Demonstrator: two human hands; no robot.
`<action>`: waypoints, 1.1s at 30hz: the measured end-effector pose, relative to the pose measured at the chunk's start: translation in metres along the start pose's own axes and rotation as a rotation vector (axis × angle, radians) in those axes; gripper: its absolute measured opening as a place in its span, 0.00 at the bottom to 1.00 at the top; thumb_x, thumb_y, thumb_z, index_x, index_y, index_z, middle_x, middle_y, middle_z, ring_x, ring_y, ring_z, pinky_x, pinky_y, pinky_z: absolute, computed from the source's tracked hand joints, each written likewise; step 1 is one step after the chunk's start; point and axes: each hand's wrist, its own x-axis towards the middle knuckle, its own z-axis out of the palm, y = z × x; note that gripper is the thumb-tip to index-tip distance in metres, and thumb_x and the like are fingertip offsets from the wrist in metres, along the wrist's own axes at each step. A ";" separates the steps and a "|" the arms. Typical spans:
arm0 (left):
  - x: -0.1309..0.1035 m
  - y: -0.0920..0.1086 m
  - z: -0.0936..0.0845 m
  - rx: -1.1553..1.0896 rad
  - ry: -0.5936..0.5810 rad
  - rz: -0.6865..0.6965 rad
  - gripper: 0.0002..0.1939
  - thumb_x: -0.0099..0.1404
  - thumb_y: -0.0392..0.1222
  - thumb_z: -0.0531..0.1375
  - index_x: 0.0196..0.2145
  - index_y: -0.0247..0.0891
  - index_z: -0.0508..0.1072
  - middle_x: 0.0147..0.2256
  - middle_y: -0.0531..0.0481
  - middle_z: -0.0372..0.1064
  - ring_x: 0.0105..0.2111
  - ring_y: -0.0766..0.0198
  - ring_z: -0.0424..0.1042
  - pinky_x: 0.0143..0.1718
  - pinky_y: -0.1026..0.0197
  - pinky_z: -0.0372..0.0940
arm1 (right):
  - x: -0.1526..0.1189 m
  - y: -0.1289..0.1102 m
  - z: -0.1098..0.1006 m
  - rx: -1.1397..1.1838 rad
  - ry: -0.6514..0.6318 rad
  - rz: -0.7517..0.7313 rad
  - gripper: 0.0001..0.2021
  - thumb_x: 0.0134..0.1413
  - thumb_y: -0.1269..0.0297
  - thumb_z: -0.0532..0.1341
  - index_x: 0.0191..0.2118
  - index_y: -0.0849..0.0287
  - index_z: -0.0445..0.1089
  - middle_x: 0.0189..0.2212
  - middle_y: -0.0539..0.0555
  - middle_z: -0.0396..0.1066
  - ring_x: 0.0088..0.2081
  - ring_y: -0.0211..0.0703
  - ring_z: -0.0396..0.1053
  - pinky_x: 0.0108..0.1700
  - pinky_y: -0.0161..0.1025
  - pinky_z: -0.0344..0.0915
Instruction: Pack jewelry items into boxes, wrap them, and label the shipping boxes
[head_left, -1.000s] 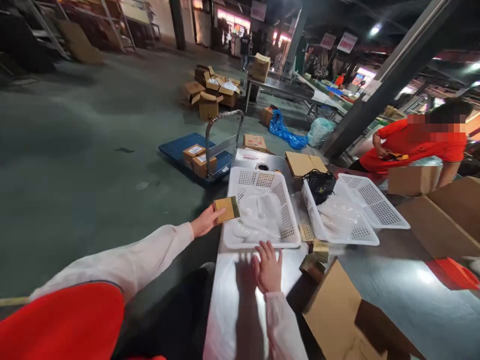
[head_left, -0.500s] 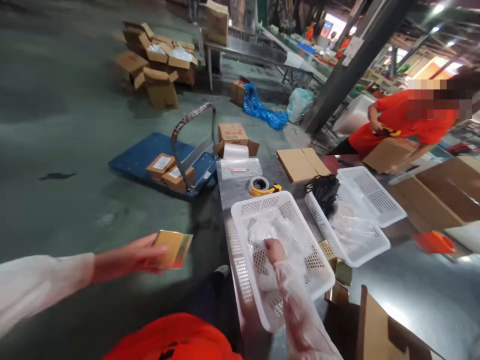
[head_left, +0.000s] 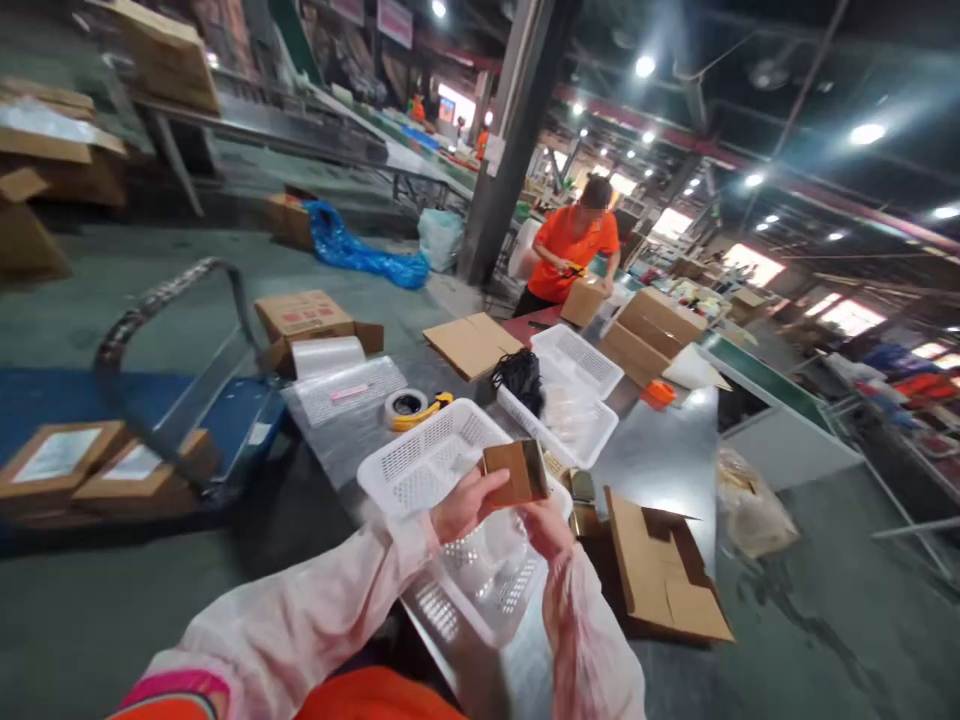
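A small gold-brown box (head_left: 516,474) is held over the white perforated basket (head_left: 405,490). My left hand (head_left: 463,503) grips its left side, thumb across the face. At the box's lower right edge is my right hand (head_left: 547,525), its fingers closed and partly hidden; what they pinch there, box edge or thin film, I cannot make out. Clear plastic bags lie in the basket beneath both hands. Just right of the basket, more small gold boxes (head_left: 583,486) sit beside an open carton (head_left: 660,580).
A tape roll (head_left: 406,406) and yellow cutter (head_left: 422,411) lie behind the basket. Bubble wrap (head_left: 349,388), flat cardboard (head_left: 474,345) and a second basket (head_left: 559,425) with black cords are farther off. Across the table, a person (head_left: 574,245) handles a carton. A blue cart (head_left: 45,395) stands left.
My left hand has brought the gold box from out at the left to above the basket. My right hand has risen out of the basket to the box. The view has swung right and up.
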 end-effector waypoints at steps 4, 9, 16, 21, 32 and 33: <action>-0.014 -0.038 -0.003 0.150 -0.015 -0.038 0.30 0.53 0.52 0.69 0.50 0.37 0.68 0.46 0.41 0.74 0.49 0.48 0.72 0.54 0.46 0.65 | -0.055 0.009 -0.002 0.473 -0.216 0.131 0.21 0.38 0.45 0.69 0.30 0.60 0.75 0.24 0.53 0.72 0.25 0.40 0.67 0.31 0.38 0.65; -0.030 -0.058 -0.024 0.585 -0.153 0.100 0.24 0.58 0.47 0.66 0.49 0.40 0.64 0.47 0.43 0.71 0.49 0.54 0.71 0.54 0.51 0.63 | -0.079 0.025 0.006 0.737 -0.065 0.286 0.18 0.43 0.46 0.66 0.29 0.58 0.73 0.25 0.55 0.73 0.26 0.44 0.71 0.25 0.36 0.64; -0.030 -0.017 -0.058 1.454 -0.368 -0.025 0.07 0.60 0.37 0.56 0.38 0.41 0.63 0.30 0.51 0.70 0.31 0.59 0.70 0.33 0.60 0.61 | -0.073 0.038 0.035 0.702 0.438 0.325 0.20 0.37 0.46 0.71 0.27 0.59 0.72 0.14 0.44 0.61 0.15 0.31 0.54 0.15 0.30 0.50; -0.016 0.012 -0.069 1.796 -0.348 0.042 0.11 0.53 0.29 0.54 0.34 0.40 0.68 0.35 0.46 0.72 0.38 0.56 0.70 0.38 0.58 0.61 | -0.063 0.028 0.073 -0.009 0.687 -0.031 0.20 0.55 0.46 0.59 0.36 0.59 0.79 0.30 0.58 0.76 0.34 0.47 0.73 0.37 0.41 0.69; 0.012 0.017 -0.084 1.048 -0.165 -0.021 0.13 0.53 0.49 0.64 0.33 0.37 0.76 0.31 0.47 0.72 0.37 0.56 0.68 0.40 0.56 0.63 | -0.054 0.039 0.058 0.081 0.607 0.302 0.24 0.49 0.43 0.59 0.32 0.61 0.79 0.26 0.55 0.76 0.28 0.43 0.70 0.33 0.39 0.68; 0.011 0.016 -0.086 0.911 -0.094 -0.061 0.17 0.53 0.51 0.64 0.36 0.37 0.76 0.34 0.47 0.74 0.38 0.55 0.69 0.41 0.56 0.64 | -0.053 0.041 0.058 0.118 0.622 0.323 0.24 0.46 0.43 0.61 0.32 0.61 0.79 0.26 0.56 0.77 0.28 0.44 0.70 0.33 0.39 0.68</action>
